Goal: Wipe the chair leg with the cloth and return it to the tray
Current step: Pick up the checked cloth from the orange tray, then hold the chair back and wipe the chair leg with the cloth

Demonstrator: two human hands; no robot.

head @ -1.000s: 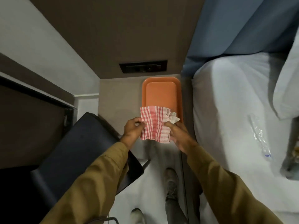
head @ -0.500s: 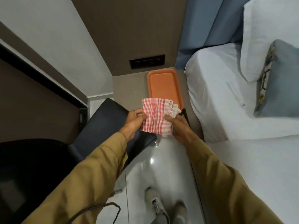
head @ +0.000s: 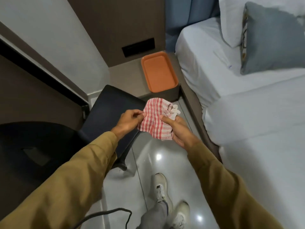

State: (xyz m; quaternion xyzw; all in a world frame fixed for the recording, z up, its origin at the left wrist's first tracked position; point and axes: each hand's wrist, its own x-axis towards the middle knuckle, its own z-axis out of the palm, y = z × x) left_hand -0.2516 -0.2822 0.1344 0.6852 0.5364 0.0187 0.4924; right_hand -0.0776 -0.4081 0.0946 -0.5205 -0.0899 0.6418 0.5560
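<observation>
The bed (head: 239,100) fills my right side, white sheets with a grey pillow (head: 270,40) near the head; its far edges run out of view. To my left stands the black chair (head: 107,113), its seat tilted toward me and its back only a dark blur at the edge, so I cannot make out any chair leg clearly beyond a short dark post under the seat. Ahead, on the low grey worktop (head: 125,80) between chair and bed, sits the orange tray (head: 159,72), with nothing in it. The cloth (head: 155,123) is in front of me above the shiny floor (head: 156,162), short of the tray: red-and-white checked, crumpled, with a white knotted bunch at its upper right corner. My left hand (head: 130,120) pinches its left edge between thumb and fingertips. My right hand (head: 179,129) is clamped on its right side, thumb on top, fingers hidden beneath the fabric.
</observation>
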